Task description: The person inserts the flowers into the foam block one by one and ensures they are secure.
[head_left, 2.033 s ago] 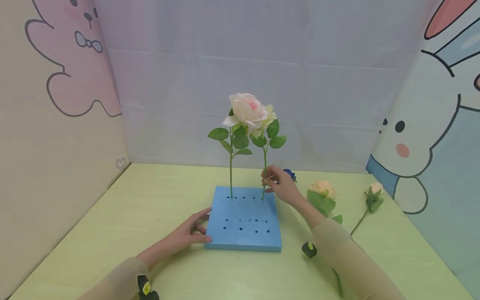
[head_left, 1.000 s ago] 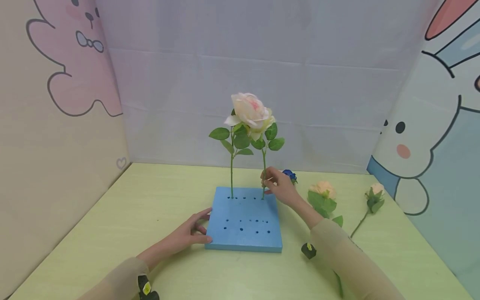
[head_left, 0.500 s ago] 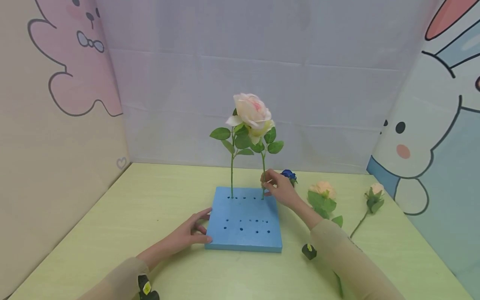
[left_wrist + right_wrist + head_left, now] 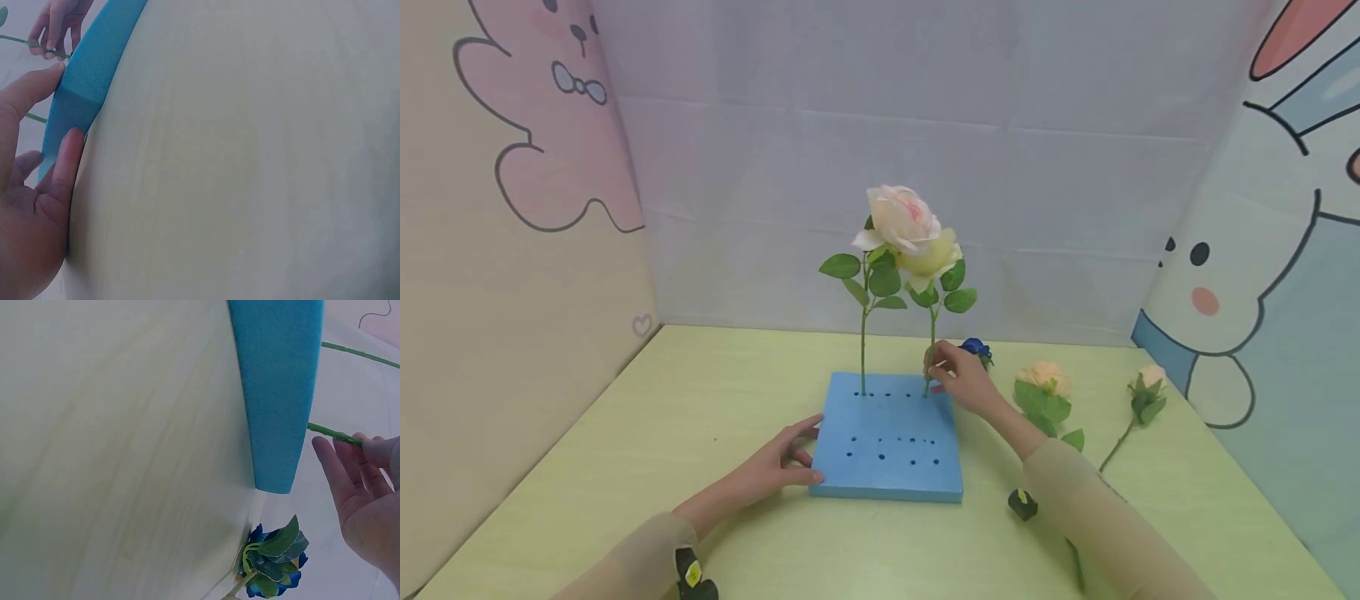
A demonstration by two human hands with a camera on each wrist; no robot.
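Observation:
My right hand (image 4: 964, 379) pinches the green stem of a pale yellow rose (image 4: 934, 257) between thumb and fingers, low down near the back right of a blue board (image 4: 886, 482) with holes. The stem's lower end meets the board at a back-row hole. To its left a pale pink rose (image 4: 901, 218) stands upright in the same row, partly covering the yellow bloom. My left hand (image 4: 772, 467) rests against the board's left side, thumb near the front corner and fingers spread along the edge. The left wrist view shows those fingertips touching the blue side (image 4: 87, 75).
Right of the board lie a blue flower (image 4: 976, 347), a peach rose (image 4: 1047, 379) and a smaller peach rosebud (image 4: 1150, 379), partly under the right forearm. A white cloth backdrop (image 4: 1037, 183) closes the table's far side.
The yellow rose leaned left, then swung back right, showing more of its bloom. My right hand has come slightly lower along the stem. The left hand and board have stayed put.

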